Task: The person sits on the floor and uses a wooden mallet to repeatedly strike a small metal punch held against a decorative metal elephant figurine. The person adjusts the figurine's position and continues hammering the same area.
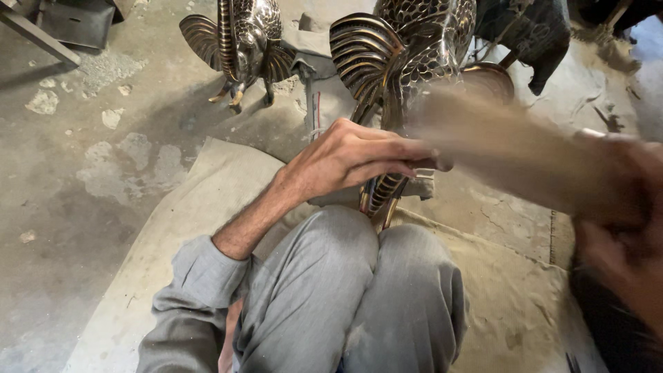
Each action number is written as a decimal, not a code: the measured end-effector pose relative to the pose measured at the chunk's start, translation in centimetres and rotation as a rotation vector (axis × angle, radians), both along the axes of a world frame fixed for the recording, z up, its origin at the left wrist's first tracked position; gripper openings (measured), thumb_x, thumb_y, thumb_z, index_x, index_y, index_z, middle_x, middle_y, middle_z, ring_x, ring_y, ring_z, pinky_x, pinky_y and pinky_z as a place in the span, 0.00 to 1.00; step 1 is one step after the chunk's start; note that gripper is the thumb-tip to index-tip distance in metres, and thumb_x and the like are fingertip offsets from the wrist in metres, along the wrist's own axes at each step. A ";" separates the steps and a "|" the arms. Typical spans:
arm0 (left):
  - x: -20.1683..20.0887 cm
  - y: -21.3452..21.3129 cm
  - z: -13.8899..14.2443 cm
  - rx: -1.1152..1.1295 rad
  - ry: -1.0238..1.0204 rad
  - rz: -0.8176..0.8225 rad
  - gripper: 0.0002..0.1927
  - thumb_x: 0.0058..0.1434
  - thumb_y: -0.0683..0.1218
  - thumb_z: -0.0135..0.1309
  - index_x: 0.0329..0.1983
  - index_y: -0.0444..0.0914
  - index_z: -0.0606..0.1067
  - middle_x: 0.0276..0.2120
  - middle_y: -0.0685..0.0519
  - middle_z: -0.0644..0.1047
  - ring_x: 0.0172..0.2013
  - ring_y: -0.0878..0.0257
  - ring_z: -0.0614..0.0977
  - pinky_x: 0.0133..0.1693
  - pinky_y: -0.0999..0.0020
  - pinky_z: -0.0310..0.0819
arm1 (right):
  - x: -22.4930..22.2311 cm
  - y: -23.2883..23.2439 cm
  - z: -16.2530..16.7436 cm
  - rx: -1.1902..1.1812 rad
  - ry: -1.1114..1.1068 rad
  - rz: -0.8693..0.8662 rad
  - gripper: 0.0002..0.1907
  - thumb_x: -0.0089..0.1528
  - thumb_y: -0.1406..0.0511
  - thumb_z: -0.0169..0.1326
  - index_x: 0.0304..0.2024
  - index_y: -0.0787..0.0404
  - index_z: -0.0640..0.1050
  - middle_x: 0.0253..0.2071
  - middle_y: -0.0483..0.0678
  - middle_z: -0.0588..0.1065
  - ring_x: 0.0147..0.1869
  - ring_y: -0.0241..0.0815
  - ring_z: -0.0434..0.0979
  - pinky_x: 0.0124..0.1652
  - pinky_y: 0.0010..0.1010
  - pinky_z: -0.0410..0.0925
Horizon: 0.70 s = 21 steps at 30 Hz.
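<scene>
Cracked concrete floor [83, 228] is lying under a cloth mat [511, 311]. At twelve o'clock, the left hand [352, 157] is gripping the metal bird [400, 55] low down, fingers curled. At three o'clock, the right hand [615, 242] is blurring; its grip I cannot tell.

Single head view, steeply downward, close in.

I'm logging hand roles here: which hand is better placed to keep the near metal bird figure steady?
Probably the left hand: its fingers already lie across the dark, gold-striped metal bird figure. The right hand is blurred at the frame's edge.
</scene>
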<state>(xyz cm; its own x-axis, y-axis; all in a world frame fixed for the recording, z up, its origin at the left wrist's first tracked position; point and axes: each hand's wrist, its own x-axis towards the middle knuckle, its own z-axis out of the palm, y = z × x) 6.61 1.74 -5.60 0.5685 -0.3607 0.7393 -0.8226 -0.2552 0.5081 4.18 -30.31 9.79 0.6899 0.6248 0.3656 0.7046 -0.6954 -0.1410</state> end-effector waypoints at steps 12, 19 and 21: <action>-0.1 -0.1 -0.2 0.034 -0.098 0.069 0.10 0.68 0.50 0.58 0.49 0.45 0.82 0.45 0.55 0.85 0.43 0.63 0.88 0.50 0.64 0.85 | -0.8 0.8 0.2 -0.157 -0.063 -0.104 0.34 0.52 0.82 0.55 0.62 0.66 0.74 0.46 0.59 0.75 0.43 0.52 0.78 0.41 0.39 0.72; 0.1 0.0 -0.4 0.049 -0.102 0.057 0.10 0.70 0.48 0.58 0.52 0.46 0.81 0.46 0.56 0.85 0.45 0.64 0.88 0.50 0.65 0.86 | -0.4 0.7 -0.2 -0.167 -0.072 -0.126 0.38 0.49 0.81 0.59 0.63 0.64 0.72 0.45 0.60 0.75 0.44 0.54 0.77 0.44 0.41 0.72; -0.1 0.2 -0.5 0.032 -0.143 0.079 0.11 0.68 0.50 0.58 0.52 0.45 0.81 0.46 0.54 0.85 0.45 0.61 0.87 0.49 0.63 0.85 | -0.5 0.9 0.0 -0.140 -0.127 -0.119 0.36 0.51 0.81 0.59 0.63 0.64 0.71 0.47 0.60 0.75 0.46 0.53 0.78 0.44 0.39 0.73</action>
